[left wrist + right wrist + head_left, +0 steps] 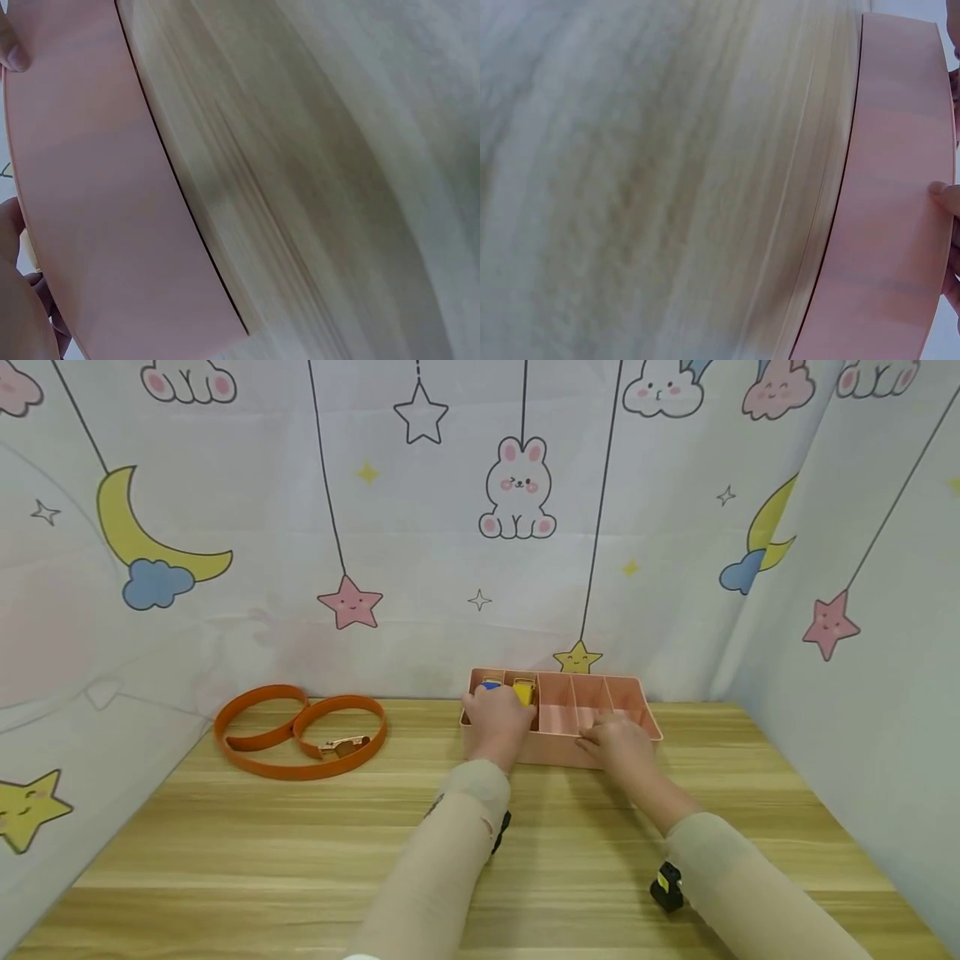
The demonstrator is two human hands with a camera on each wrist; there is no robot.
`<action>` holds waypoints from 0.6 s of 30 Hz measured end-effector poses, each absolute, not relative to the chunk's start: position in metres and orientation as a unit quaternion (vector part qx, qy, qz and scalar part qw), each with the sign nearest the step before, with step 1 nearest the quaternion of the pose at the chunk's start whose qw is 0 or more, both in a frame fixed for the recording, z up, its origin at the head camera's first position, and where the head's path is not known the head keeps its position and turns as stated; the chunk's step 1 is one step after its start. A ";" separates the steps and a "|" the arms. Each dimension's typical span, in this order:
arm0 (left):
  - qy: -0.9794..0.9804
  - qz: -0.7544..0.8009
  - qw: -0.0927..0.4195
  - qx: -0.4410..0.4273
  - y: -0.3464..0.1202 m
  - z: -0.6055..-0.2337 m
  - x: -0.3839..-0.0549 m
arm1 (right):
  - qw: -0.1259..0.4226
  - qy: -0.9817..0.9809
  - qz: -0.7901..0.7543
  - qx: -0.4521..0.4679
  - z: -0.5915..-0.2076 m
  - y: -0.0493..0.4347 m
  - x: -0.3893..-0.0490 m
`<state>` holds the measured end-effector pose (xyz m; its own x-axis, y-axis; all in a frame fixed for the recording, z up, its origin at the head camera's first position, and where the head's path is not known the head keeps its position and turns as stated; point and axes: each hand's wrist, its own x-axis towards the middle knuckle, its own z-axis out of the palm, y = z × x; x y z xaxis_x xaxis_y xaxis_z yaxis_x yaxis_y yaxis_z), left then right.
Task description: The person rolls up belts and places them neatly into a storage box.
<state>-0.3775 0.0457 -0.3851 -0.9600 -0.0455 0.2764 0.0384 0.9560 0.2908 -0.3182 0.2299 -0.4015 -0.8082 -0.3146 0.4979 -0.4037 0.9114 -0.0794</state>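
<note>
A long pink divided box (558,750) stands at the back of the table. My left hand (501,720) reaches over its front wall into the left compartments; its fingertips are hidden in the head view. Beside that hand show a small blue item (491,683) and a yellow item (524,692), each with a shiny piece on top; their kind is unclear. In the left wrist view the left hand (22,300) bends past the rim. My right hand (621,745) pinches the front wall, thumb (939,189) on the outer face and fingers inside.
An orange belt (300,772) with a metal buckle lies in two loops to the left on the wooden table (285,860). A printed cloth (420,527) hangs directly behind the box, and more cloth stands at both sides.
</note>
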 end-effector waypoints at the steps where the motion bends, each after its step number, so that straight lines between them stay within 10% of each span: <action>1: -0.981 -0.139 0.137 0.004 0.047 -0.387 -0.379 | 0.244 -0.947 0.092 0.189 -0.402 0.230 -0.318; 18: -0.991 -0.081 0.105 0.018 0.057 -0.391 -0.388 | 0.273 -0.935 0.094 0.206 -0.406 0.231 -0.320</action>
<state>-0.3877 0.0573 -0.3913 -0.9772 -0.0521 0.2056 -0.0181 0.9863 0.1642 -0.3198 0.2307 -0.4060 -0.7662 -0.3330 0.5496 -0.4360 0.8977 -0.0638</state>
